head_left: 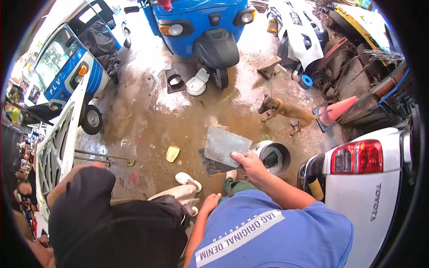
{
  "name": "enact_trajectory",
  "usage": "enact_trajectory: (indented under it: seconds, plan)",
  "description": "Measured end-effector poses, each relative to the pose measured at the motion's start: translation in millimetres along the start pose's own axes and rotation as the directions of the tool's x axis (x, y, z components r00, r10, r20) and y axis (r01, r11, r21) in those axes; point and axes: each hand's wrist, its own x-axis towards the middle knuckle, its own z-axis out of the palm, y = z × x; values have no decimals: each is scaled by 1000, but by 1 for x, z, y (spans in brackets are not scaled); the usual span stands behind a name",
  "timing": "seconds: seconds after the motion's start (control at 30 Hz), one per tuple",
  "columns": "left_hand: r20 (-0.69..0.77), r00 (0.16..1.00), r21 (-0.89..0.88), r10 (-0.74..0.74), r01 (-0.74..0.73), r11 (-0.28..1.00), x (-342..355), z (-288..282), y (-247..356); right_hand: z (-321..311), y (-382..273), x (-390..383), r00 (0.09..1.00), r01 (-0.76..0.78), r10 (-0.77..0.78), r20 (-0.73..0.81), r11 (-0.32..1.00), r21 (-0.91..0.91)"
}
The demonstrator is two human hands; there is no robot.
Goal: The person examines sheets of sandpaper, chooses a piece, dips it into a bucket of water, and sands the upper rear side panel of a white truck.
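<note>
My right hand [252, 166] grips the lower right corner of a flat grey rectangular sheet [227, 146], thumb on top. The sheet is held out in front of me above the floor. Below it, partly covered, lies a darker flat piece [213, 166]. Beside my right wrist, a round metal drum [281, 156] stands with something pale and dark inside. My left hand [210, 203] rests low by my green-trousered thigh. Its fingers look curled in, and I see nothing in them.
A person in black [118, 219] stands close at my left. Ahead are a blue three-wheeler [196, 27] and white plastic parts [196, 84]. A dog [283, 109] and an orange cone [337, 109] are on the right, near a white vehicle's rear [357, 192]. The floor [170, 120] looks wet.
</note>
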Motion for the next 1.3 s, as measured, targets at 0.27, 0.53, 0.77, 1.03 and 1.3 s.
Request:
enact_trajectory:
  seconds: [0.27, 0.53, 0.77, 1.03, 1.3]
  plan:
    - [-331, 941, -797, 61, -314, 515, 89, -137, 216, -71, -60, 54, 983, -141, 163, 90, 966, -217]
    - [288, 909, -496, 302, -128, 859, 129, -170, 363, -136, -71, 67, 980, -182, 167, -110, 974, -135]
    - [-140, 978, -796, 158, -206, 569, 241, -241, 370, -148, -89, 127, 961, -50, 30, -273, 996, -67]
    - [-256, 960, -832, 117, -281, 479, 356, -369, 390, -126, -142, 274, 936, 220, -167, -311, 965, 141]
    - [-224, 934, -859, 279, -325, 396, 471, -427, 511, -140, -164, 326, 830, 388, -101, -548, 811, 438]
